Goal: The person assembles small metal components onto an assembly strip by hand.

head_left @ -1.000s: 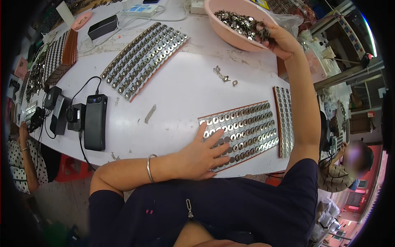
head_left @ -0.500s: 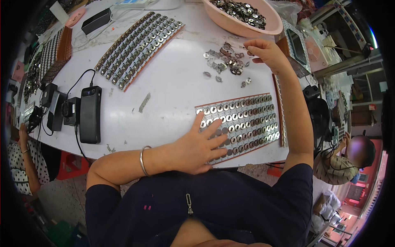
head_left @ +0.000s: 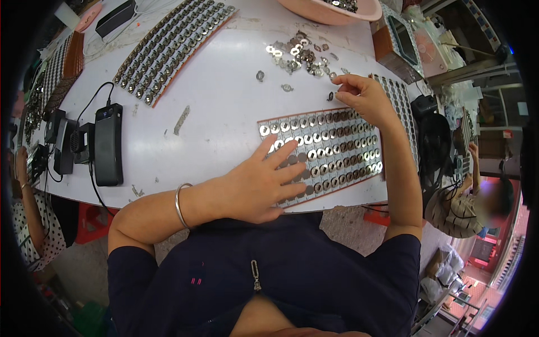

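A brown tray (head_left: 331, 115) full of small round metal parts lies at the near edge of the white table (head_left: 219, 106). My left hand (head_left: 258, 182) rests flat on the tray's left end, fingers spread over the parts. My right hand (head_left: 365, 98) is at the tray's far edge, its fingertips pinched on a small metal part. Just beyond it lies a loose heap of metal parts (head_left: 300, 53).
A pink bowl (head_left: 331, 8) of parts stands at the far edge. A long filled tray (head_left: 174, 48) lies at the back left, another tray (head_left: 401, 106) to the right. A black device (head_left: 108, 144) with cables sits at left. Other people sit at left and right.
My right hand came back from the pink bowl, left a heap of parts on the table and now picks at them. My left hand stayed on the tray.
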`<action>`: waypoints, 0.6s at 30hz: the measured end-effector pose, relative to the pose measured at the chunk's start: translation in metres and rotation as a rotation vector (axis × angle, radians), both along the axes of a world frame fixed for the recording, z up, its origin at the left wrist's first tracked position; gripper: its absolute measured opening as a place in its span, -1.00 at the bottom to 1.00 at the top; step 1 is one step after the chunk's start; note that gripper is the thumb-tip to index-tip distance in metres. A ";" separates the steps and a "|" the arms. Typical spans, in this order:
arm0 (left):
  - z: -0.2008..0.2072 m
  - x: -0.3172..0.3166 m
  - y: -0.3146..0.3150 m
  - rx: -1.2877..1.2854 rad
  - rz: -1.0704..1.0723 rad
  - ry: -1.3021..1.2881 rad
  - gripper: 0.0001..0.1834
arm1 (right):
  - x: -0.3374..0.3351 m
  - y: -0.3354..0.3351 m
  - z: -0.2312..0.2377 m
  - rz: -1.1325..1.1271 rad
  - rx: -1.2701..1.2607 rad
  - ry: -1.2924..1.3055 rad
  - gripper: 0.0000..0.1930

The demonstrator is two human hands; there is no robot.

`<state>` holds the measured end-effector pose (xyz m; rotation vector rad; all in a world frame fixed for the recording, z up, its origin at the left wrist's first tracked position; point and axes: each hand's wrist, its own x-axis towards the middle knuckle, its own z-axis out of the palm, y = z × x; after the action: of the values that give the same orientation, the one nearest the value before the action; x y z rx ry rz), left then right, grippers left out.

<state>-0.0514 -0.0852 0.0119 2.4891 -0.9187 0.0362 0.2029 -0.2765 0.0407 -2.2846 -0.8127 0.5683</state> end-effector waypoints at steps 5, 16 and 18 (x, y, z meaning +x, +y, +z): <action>0.002 0.003 -0.003 -0.019 -0.006 0.011 -0.35 | -0.002 0.003 -0.020 -0.075 0.190 -0.048 -0.77; 0.000 0.001 -0.005 -0.031 0.016 0.004 -0.33 | 0.008 0.014 -0.023 -0.070 0.207 0.224 -0.83; 0.000 0.001 -0.005 -0.035 0.012 0.003 -0.33 | 0.008 0.014 -0.021 -0.061 0.192 0.177 -0.83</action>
<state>-0.0506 -0.0903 0.0119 2.4623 -0.8941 0.0515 0.2106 -0.2629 0.0192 -2.0448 -0.6790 0.6265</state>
